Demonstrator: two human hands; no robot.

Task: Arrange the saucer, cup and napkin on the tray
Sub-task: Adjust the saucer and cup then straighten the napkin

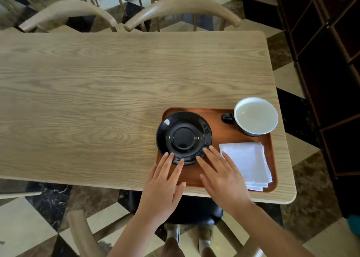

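Observation:
A brown wooden tray (220, 132) lies at the near right corner of the table. On its left part sits a glossy black saucer (184, 137), overhanging the tray's left rim slightly. A cup (255, 116), white inside with a black handle, stands at the tray's far right corner. A folded white napkin (246, 164) lies on the tray's near right part. My left hand (165, 182) has its fingers spread, the tips touching the saucer's near edge. My right hand (222, 175) is flat and spread too, fingertips at the saucer's near right edge, beside the napkin.
The light wooden table (109, 93) stretches left and away from the tray. Two curved wooden chairs (181, 5) stand at the far side. A dark shelf unit (331, 61) lines the right. A chair with a black seat (194, 210) sits below my hands.

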